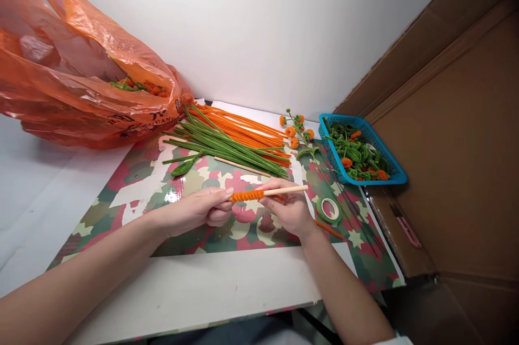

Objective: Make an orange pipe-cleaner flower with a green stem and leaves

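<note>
Both hands hold a thin wooden stick (288,190) level above the patterned mat (133,183). An orange pipe cleaner (247,196) is coiled tightly around the stick's left part. My left hand (197,211) pinches the coil's left end between thumb and fingers. My right hand (288,211) grips the stick just right of the coil, and the bare wood pokes out past its fingers to the right.
A pile of green and orange pipe cleaners (231,137) lies behind the hands, with another wooden stick (239,165). An orange plastic bag (81,80) sits at left. A blue basket (365,147) of finished pieces stands at right, green tape roll (328,209) and cardboard wall (454,134) nearby.
</note>
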Demonstrator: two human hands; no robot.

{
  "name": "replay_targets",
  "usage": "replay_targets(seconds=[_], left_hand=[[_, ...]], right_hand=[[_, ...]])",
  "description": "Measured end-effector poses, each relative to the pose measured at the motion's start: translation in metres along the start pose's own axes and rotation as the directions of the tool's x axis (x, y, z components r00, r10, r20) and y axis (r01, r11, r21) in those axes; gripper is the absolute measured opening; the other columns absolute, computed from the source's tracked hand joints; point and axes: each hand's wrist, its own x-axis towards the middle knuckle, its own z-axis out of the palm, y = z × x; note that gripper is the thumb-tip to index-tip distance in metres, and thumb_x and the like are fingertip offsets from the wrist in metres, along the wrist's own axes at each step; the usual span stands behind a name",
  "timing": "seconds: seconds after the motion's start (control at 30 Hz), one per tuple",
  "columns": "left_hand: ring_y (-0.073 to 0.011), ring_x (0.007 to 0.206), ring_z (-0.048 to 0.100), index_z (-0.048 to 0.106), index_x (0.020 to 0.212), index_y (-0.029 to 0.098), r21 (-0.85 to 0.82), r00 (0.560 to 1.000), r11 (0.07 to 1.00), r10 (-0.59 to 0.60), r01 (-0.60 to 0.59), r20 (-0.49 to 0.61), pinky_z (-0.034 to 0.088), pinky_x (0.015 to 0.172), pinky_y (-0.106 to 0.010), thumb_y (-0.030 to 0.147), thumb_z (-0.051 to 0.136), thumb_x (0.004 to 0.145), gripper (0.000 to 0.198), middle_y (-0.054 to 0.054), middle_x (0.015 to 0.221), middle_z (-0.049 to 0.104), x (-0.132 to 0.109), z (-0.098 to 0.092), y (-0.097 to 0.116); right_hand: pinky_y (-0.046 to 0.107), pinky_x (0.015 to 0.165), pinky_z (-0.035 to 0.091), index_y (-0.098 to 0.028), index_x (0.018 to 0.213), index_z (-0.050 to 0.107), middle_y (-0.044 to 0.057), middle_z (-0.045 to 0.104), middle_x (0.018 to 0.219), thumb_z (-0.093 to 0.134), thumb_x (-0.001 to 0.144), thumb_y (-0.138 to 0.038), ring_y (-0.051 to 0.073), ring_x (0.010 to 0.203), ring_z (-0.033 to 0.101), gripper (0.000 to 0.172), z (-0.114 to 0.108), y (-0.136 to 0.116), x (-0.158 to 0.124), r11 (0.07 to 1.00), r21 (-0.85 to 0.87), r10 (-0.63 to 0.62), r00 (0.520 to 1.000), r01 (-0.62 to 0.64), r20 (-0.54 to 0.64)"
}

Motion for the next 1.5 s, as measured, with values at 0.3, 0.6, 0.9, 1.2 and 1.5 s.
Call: replay_targets(seconds=[0.3,0.6,0.9,1.2,1.5], left_hand=[[-0.0104,0.050,0.020,0.032,0.060,0.020,0.364,0.951,0.929,0.163,-0.059,-0.263,0.019,0.047,-0.026,0.053,0.031,0.096,0.050,0.005,0.056,0.028,-0.002,0.009,0.006],[-0.0134,0.071,0.058,0.055,0.107,0.019,0.845,0.771,0.516,0.592,-0.138,-0.236,0.049,0.063,-0.024,0.026,0.051,0.089,0.020,-0.002,0.088,0.064,-0.005,0.015,0.012],[-0.0144,0.079,0.070,0.067,0.093,0.021,0.988,0.470,0.027,0.882,-0.149,0.047,0.057,0.076,-0.025,0.012,0.065,0.083,0.013,-0.001,0.084,0.074,-0.005,0.007,0.007],[-0.0162,0.074,0.070,0.072,0.086,0.020,0.958,0.483,0.243,0.864,-0.154,-0.141,0.058,0.072,-0.026,0.018,0.068,0.082,0.006,-0.002,0.079,0.076,-0.005,0.013,0.008],[-0.0184,0.067,0.069,0.070,0.086,0.015,0.535,0.807,0.838,0.388,-0.108,-0.445,0.058,0.060,-0.028,0.040,0.066,0.083,0.026,-0.006,0.076,0.072,-0.003,0.015,0.013]], right_hand=[[0.029,0.066,0.051,-0.021,0.087,0.067,0.003,0.066,0.086,0.073,0.076,-0.038,0.016,0.076,0.060,0.020,0.006,0.006,-0.001,0.982,0.068,0.182,0.976,-0.175,-0.118],[0.022,0.046,0.042,-0.020,0.083,0.067,-0.001,0.061,0.065,0.080,0.066,-0.042,0.010,0.055,0.052,0.031,0.009,-0.002,0.005,0.930,0.269,0.310,0.927,-0.250,-0.211],[0.019,0.046,0.040,-0.019,0.081,0.068,-0.001,0.064,0.064,0.081,0.065,-0.040,0.009,0.055,0.052,0.030,0.008,0.002,0.005,0.876,0.411,0.360,0.909,-0.253,-0.207],[0.023,0.048,0.045,-0.020,0.082,0.067,0.000,0.067,0.067,0.077,0.070,-0.040,0.010,0.052,0.054,0.025,0.010,0.000,0.002,0.913,0.284,0.336,0.935,-0.294,-0.111],[0.029,0.059,0.053,-0.023,0.085,0.072,0.004,0.068,0.082,0.073,0.076,-0.034,0.018,0.073,0.064,0.014,0.012,0.001,-0.005,0.978,-0.040,0.199,0.970,-0.206,-0.136]])
